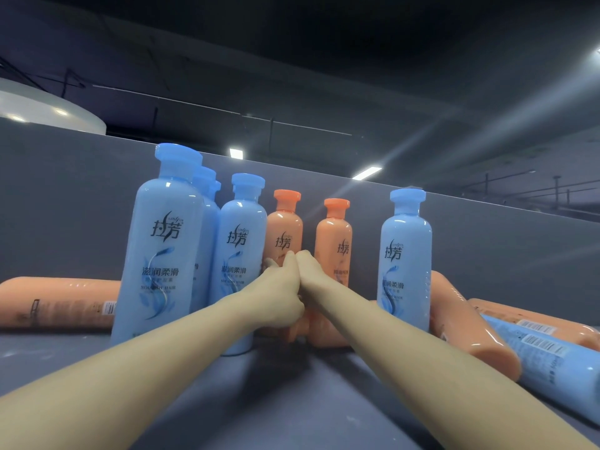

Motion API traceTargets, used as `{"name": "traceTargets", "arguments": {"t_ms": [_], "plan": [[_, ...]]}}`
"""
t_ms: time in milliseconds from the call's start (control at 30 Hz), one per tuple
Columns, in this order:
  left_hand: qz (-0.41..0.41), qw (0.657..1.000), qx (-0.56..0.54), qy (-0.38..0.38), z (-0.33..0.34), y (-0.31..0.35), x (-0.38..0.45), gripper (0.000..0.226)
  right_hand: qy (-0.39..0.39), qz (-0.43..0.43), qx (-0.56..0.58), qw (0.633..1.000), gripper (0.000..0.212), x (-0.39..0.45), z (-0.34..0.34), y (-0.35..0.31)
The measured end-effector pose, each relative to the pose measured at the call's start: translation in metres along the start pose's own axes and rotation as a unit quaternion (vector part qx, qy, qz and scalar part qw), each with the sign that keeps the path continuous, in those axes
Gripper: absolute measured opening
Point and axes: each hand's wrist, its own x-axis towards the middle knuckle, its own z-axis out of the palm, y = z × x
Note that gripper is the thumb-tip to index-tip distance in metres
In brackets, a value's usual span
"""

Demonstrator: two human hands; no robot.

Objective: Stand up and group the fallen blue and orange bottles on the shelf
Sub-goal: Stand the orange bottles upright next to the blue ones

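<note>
Two orange bottles stand at the back of the shelf, one on the left (284, 235) and one on the right (334, 241). My left hand (279, 293) wraps around the left one. My right hand (313, 274) closes against the right one, its fingers hidden. The two hands touch knuckle to knuckle. Under them lies a fallen orange bottle (328, 334). Blue bottles stand to the left (162, 248), (240, 248), with more hidden behind them. Another blue bottle (406, 254) stands alone to the right. Fallen orange bottles lie far left (58, 300) and right (464, 326), beside a fallen blue one (552, 362).
The grey shelf floor (292, 401) runs toward me between my forearms. A grey back panel (65, 206) closes the shelf behind the bottles. Another fallen orange bottle (545, 323) lies at the far right edge. Ceiling lights glare above.
</note>
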Motion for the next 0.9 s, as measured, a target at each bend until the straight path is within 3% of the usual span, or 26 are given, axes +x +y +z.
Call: {"name": "traceTargets", "arguments": {"t_ms": [400, 667, 900], "plan": [[0.006, 1.0, 0.015, -0.001, 0.004, -0.005, 0.006, 0.083, -0.038, -0.013, -0.035, 0.999, 0.04, -0.006, -0.004, -0.001], [0.004, 1.0, 0.018, 0.002, 0.005, -0.005, 0.005, 0.084, -0.003, -0.025, -0.069, 0.997, 0.039, 0.002, 0.001, 0.001], [0.011, 1.0, 0.015, 0.004, 0.006, -0.007, 0.006, 0.081, -0.001, -0.015, -0.022, 1.0, 0.037, 0.01, 0.002, 0.005]]}}
